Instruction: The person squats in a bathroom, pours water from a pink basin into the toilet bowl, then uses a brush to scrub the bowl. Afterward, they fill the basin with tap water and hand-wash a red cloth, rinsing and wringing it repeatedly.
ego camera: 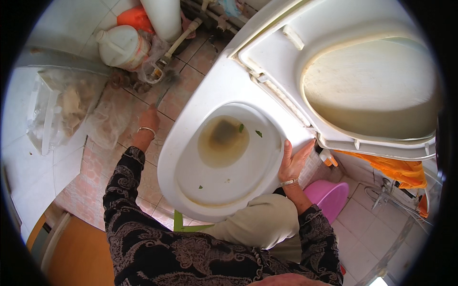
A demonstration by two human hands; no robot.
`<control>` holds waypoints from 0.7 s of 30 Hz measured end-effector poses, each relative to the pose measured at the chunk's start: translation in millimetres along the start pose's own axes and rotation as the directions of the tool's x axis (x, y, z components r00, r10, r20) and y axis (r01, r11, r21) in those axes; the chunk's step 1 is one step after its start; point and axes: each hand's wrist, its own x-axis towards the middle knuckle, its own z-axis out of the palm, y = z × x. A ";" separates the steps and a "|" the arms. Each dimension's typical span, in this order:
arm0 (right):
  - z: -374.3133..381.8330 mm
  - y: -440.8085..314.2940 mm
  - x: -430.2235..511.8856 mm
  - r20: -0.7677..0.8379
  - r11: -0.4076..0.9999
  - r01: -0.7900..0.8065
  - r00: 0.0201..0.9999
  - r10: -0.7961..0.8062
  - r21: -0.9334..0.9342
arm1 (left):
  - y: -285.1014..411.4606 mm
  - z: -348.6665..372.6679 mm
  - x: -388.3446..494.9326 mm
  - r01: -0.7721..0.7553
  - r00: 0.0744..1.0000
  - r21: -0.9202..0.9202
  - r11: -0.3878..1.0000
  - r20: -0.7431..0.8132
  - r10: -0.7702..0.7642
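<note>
A white ceramic toilet bowl (211, 195) stands in front of me, its seat (272, 53) and lid (368, 85) raised. Brownish water (223, 150) with a dark patch fills its bottom. Small green leaf pieces (258, 133) cling to the inside. My right hand (294, 161) lies flat on the bowl's right rim near the seat hinge, thumb apart from the fingers, holding nothing. Reaching down left of the bowl, my left hand (149, 119) is closed around what looks like a thin grey tool (159, 100), mostly hidden. Its tip points at a dark smear on the pink floor tiles (189, 78).
A white jug (120, 46), a pipe with a valve (179, 43) and an orange-red object (134, 18) stand behind my left hand. Plastic bags (111, 118) lie beside it. At right are a pink basin (329, 198), an orange cloth (393, 166) and a shower tap (384, 189).
</note>
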 end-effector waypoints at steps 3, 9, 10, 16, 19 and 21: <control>1.5 -5.6 2.1 0.009 0.998 0.008 1.000 -0.009 0.056 | 28.8 0.2 8.8 -0.060 0.998 0.054 0.997 0.001 0.060; 4.3 0.8 2.2 -0.003 0.999 0.045 0.999 -0.045 0.015 | 116.7 -20.2 101.8 -0.033 0.997 0.059 0.998 -0.066 0.037; 4.6 0.5 2.0 0.002 0.999 0.043 0.999 -0.043 0.026 | 119.9 -20.1 116.4 -0.048 0.987 0.079 0.996 -0.148 0.059; -0.5 -4.9 0.5 0.021 0.998 0.001 1.000 -0.002 0.070 | 161.6 -45.8 175.9 -0.002 0.984 0.308 0.951 -0.171 0.058; -1.4 -6.6 3.1 0.027 0.999 -0.005 1.000 0.004 0.037 | 150.4 -24.8 180.4 -0.061 0.976 0.239 0.969 -0.188 0.108; 2.2 -0.2 0.6 0.033 0.999 0.042 0.999 -0.041 -0.027 | 147.2 -5.7 181.6 0.017 0.991 0.077 0.997 -0.132 -0.007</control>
